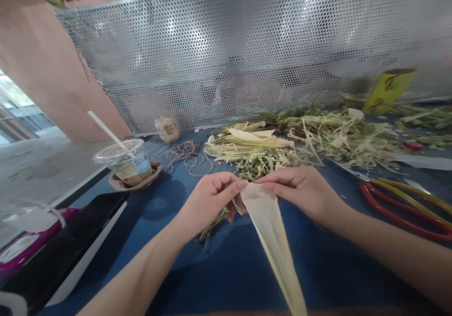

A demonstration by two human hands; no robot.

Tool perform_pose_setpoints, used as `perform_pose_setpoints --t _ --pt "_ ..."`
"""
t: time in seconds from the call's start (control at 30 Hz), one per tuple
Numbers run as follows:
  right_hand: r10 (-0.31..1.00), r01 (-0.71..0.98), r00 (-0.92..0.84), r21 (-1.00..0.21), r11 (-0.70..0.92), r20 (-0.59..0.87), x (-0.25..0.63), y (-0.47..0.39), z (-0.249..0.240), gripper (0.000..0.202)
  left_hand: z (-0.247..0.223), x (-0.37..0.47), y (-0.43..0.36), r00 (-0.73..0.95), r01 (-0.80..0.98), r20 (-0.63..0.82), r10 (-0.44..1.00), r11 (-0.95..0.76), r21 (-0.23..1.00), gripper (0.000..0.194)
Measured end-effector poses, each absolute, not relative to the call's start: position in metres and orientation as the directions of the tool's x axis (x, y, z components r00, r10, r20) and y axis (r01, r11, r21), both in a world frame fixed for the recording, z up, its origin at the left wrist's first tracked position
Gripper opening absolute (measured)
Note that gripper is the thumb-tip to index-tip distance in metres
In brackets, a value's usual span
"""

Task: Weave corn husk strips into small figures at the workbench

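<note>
A long pale corn husk (270,226) hangs between my two hands, wide at the top and narrowing toward the front edge of the table. My left hand (212,198) pinches its upper left corner with thumb and fingers. On the upper right corner, the thumb and fingers of my right hand (302,189) are closed. Just beyond the fingertips lies a bunch of small green and cream flower heads (263,163). Thin green stems (212,229) stick out under my left hand; whether its curled fingers also grip them is hidden.
Husks (247,139) and dried plant stalks (335,137) are heaped behind the hands. Scissors (370,203) with red and yellow handles lie right. Loose twine (185,153), a lidded drink cup (127,165) and a black flat object (67,245) are left. A perforated metal screen (212,61) stands behind.
</note>
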State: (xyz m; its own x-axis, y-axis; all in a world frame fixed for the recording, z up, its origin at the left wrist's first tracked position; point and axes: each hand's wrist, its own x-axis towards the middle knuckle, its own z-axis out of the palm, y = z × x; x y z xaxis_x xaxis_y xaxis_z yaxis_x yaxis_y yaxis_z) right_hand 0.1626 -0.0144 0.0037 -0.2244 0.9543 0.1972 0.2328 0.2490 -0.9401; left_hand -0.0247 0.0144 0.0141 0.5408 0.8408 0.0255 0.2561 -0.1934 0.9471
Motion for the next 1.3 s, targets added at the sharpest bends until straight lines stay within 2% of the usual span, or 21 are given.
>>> perform_pose_setpoints --t 0.1,0.27,0.4,0.6,0.7,0.8,0.9,1.3 --pt "0.954 0.221 -0.238 -0.947 0.234 0.180 0.161 -0.014 0.004 0.019 0.011 -0.022 0.014 0.519 0.266 0.008 0.855 -0.170 0.949 0.028" --pt "0.951 0.272 -0.239 -0.927 0.259 0.196 0.161 -0.013 0.003 0.022 0.007 -0.017 0.011 0.478 0.308 0.094 0.874 -0.267 0.913 0.025" --pt "0.952 0.319 -0.243 -0.911 0.261 0.188 0.161 -0.013 0.001 0.021 0.004 -0.016 0.008 0.496 0.350 0.071 0.865 -0.274 0.896 0.024" --pt "0.935 0.531 -0.310 -0.785 0.319 0.171 0.161 -0.015 0.000 0.018 0.003 -0.016 0.004 0.547 0.484 0.222 0.807 -0.521 0.703 0.021" --pt "0.906 0.561 -0.371 -0.728 0.393 0.203 0.161 -0.016 0.001 0.018 0.004 -0.018 0.001 0.568 0.511 0.246 0.786 -0.571 0.643 0.016" --pt "0.876 0.570 -0.401 -0.676 0.467 0.267 0.161 -0.015 0.001 0.015 0.005 -0.019 0.000 0.634 0.552 0.257 0.729 -0.660 0.510 0.013" --pt "0.872 0.585 -0.414 -0.658 0.474 0.261 0.161 -0.015 -0.001 0.014 0.007 -0.018 -0.001 0.672 0.561 0.283 0.684 -0.720 0.409 0.014" --pt "0.834 0.580 -0.489 -0.619 0.529 0.255 0.163 -0.020 -0.001 0.011 0.009 -0.016 -0.004 0.617 0.513 0.293 0.730 -0.656 0.554 0.015"
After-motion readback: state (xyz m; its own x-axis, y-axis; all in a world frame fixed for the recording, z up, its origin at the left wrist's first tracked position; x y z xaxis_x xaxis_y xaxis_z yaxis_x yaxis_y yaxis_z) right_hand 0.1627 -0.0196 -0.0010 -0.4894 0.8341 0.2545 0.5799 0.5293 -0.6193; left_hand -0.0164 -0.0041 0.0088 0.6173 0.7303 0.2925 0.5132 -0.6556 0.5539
